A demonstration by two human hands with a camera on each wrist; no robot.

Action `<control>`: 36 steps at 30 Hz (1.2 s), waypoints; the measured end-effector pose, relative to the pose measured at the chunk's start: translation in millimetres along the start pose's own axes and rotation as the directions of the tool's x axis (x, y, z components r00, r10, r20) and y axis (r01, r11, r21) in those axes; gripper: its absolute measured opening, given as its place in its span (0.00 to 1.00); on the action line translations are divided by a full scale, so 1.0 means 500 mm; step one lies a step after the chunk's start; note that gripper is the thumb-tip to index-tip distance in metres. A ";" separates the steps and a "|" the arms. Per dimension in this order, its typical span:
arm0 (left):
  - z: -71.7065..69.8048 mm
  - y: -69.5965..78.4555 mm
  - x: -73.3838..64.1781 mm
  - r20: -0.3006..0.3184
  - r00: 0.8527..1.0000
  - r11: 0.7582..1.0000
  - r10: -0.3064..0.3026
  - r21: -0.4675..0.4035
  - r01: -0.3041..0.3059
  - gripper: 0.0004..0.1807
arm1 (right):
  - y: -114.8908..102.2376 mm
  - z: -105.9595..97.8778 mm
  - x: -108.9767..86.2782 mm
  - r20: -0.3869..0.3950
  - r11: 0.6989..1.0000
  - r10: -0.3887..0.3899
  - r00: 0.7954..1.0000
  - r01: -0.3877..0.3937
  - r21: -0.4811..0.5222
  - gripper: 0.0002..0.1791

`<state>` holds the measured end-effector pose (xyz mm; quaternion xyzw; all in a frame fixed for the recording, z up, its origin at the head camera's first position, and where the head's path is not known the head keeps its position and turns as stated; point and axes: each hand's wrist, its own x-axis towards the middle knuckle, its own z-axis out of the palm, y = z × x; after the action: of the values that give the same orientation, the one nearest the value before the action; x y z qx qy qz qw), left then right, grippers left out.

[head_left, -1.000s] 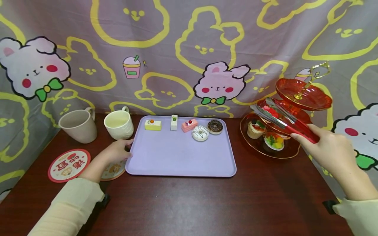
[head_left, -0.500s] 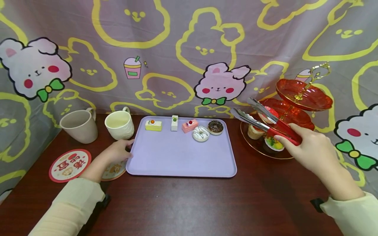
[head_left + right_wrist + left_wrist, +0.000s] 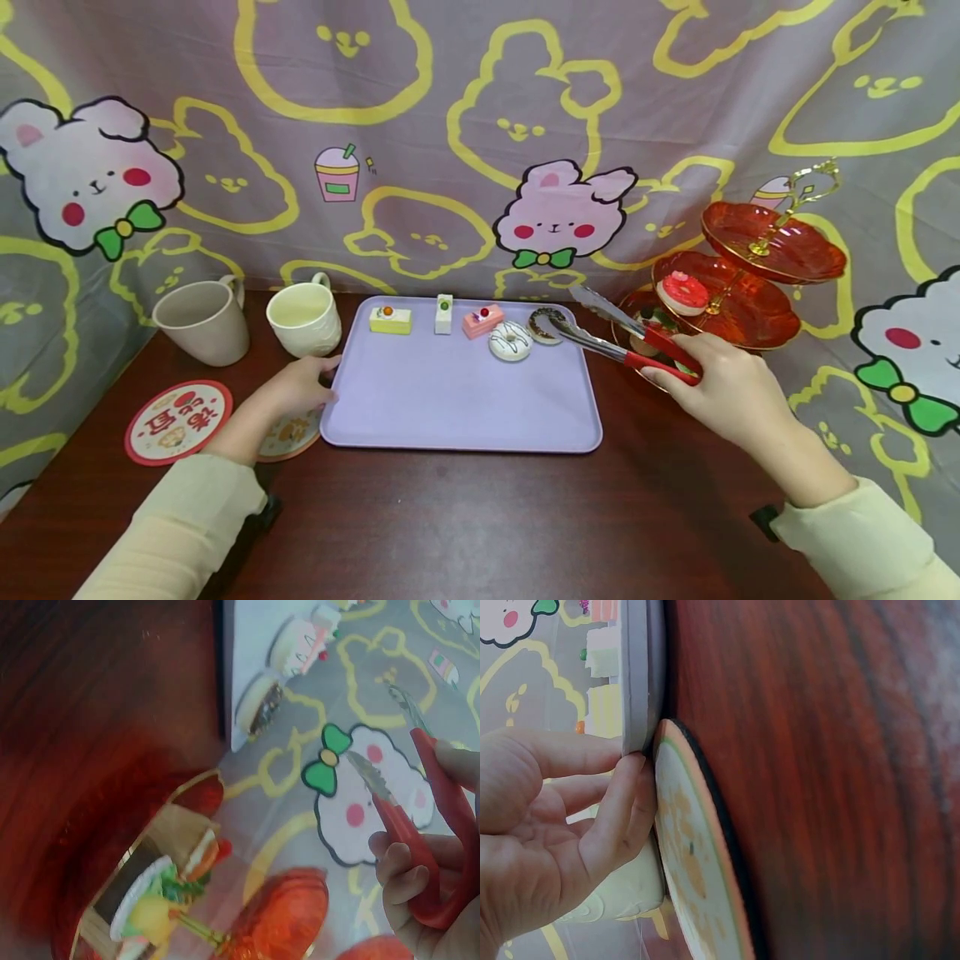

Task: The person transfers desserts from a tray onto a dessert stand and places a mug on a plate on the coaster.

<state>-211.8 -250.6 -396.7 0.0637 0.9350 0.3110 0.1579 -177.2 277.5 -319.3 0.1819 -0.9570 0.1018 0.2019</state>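
My left hand [image 3: 300, 387] pinches the left edge of a lilac tray [image 3: 457, 404]; the left wrist view shows thumb and fingers on its rim [image 3: 635, 682]. My right hand [image 3: 731, 387] grips red-handled metal tongs [image 3: 622, 321], their arms spread with nothing between them. In the head view one tip overlaps the chocolate doughnut [image 3: 542, 332] at the tray's back right. Beside it lie a white doughnut [image 3: 511, 342], a pink cake slice [image 3: 482, 321], a white slice [image 3: 443, 315] and a yellow slice [image 3: 390, 321].
A red tiered stand [image 3: 757, 312] on the right bears a pink-iced doughnut [image 3: 682, 293]; small cakes on its bottom tier are partly hidden by hand and tongs. A grey mug [image 3: 204, 325], a cream cup [image 3: 303, 321] and two round coasters [image 3: 178, 422] are at left.
My right hand has moved left with the tongs, from over the tiered stand to the tray's back right corner. The pink-iced doughnut remains on the stand. My left hand stays on the tray.
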 end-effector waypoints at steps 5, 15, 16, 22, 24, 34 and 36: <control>0.001 0.000 -0.001 0.000 1.000 1.000 -0.003 -0.005 0.003 0.38 | -0.010 0.030 0.009 0.027 0.999 -0.039 0.999 0.039 0.009 0.37; 0.006 -0.002 0.000 0.004 1.000 1.000 -0.005 -0.003 0.005 0.39 | -0.025 0.098 0.022 0.126 0.998 -0.060 0.990 0.055 0.039 0.34; 0.006 -0.002 0.000 0.004 1.000 1.000 -0.002 -0.003 0.002 0.39 | -0.024 0.104 0.023 0.126 0.998 -0.062 0.990 0.058 0.037 0.33; 0.006 -0.003 0.000 0.004 1.000 1.000 0.000 0.000 0.000 0.38 | -0.023 0.121 0.025 0.165 0.999 -0.036 0.986 0.030 0.038 0.33; 0.005 -0.003 0.001 0.004 1.000 1.000 -0.008 -0.001 0.008 0.39 | -0.024 0.123 0.028 0.178 0.999 -0.034 0.983 0.028 0.037 0.33; 0.001 -0.003 0.000 0.001 1.000 1.000 -0.010 0.004 0.010 0.39 | -0.030 0.140 0.042 0.200 0.998 -0.058 0.978 0.055 0.020 0.33; 0.001 -0.003 0.002 0.005 1.000 1.000 -0.014 0.000 0.014 0.39 | -0.030 0.143 0.045 0.200 0.998 -0.056 0.978 0.051 0.028 0.32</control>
<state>-212.3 -251.3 -398.4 0.0578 0.9351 0.3096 0.1624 -215.4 237.4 -372.4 0.2192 -0.9660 0.0885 0.1047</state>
